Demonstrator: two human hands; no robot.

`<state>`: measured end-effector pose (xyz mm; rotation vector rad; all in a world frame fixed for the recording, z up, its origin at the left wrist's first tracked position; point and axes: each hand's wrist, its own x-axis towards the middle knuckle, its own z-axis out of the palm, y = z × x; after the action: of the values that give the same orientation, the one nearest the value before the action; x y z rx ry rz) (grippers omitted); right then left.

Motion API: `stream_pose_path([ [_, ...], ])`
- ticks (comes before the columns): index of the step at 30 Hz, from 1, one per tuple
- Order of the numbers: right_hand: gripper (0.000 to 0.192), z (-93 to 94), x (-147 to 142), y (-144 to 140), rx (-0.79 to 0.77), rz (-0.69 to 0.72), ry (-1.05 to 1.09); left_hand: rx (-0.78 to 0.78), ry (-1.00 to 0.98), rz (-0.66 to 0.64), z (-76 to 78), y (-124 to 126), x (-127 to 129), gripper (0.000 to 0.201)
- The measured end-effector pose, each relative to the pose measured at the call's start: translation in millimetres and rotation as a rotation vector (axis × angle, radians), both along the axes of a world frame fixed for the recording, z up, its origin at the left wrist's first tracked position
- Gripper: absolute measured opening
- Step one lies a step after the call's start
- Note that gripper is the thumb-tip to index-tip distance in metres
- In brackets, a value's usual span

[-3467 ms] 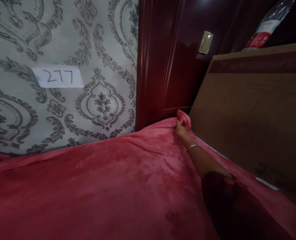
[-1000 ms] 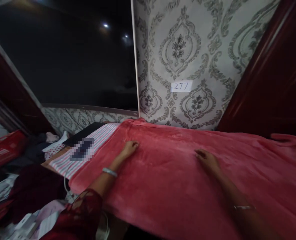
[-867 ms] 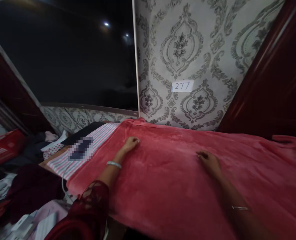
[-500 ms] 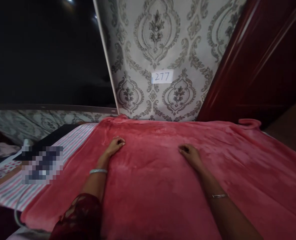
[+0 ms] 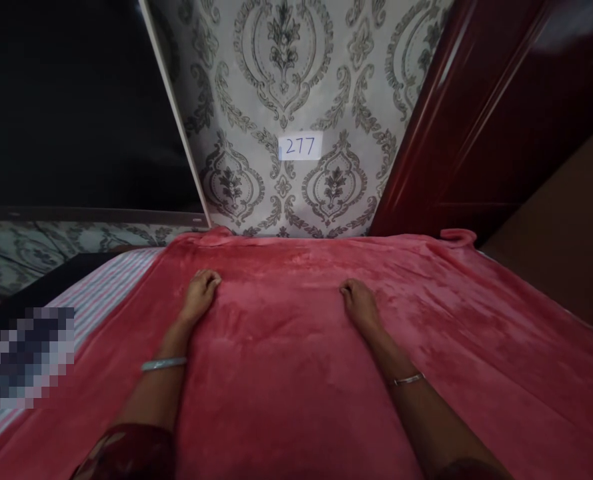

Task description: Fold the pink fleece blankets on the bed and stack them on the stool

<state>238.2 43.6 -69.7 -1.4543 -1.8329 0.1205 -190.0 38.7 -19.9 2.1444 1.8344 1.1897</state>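
While both hands lie flat, holding nothing — red blanket (image 5: 296, 373) | patterned wallpaper (image 5: 286, 80) (label 277 (image 5: 300, 146))

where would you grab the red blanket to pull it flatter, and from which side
Probably by the far right corner, where the red blanket curls up into a small raised fold beside the dark wooden door frame. It is the only loose, lifted edge showing; elsewhere the cloth lies flat. Come from the right with the right hand, which, like the left hand, rests palm down on it.
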Motion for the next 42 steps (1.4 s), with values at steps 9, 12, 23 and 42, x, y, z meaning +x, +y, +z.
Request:
stream_pose_path([
  [9,0.013,18.0,9.5,-5.3,0.100,-0.016,0.012,0.122,0.045,0.176,11.5,-4.4,7.6,0.013],
  [12,0.014,16.4,9.6,-4.9,0.080,-0.014,0.000,0.095,0.062,0.201,10.5,-4.1,9.2,0.013],
  [23,0.039,16.8,9.2,-17.4,0.007,-0.048,-0.045,-0.044,0.097,0.302,4.4,-7.4,12.4,0.028],
  [42,0.052,18.9,21.0,-25.5,-0.181,0.332,-0.134,-0.031,0.009,0.268,-9.5,-13.5,9.8,0.028],
])
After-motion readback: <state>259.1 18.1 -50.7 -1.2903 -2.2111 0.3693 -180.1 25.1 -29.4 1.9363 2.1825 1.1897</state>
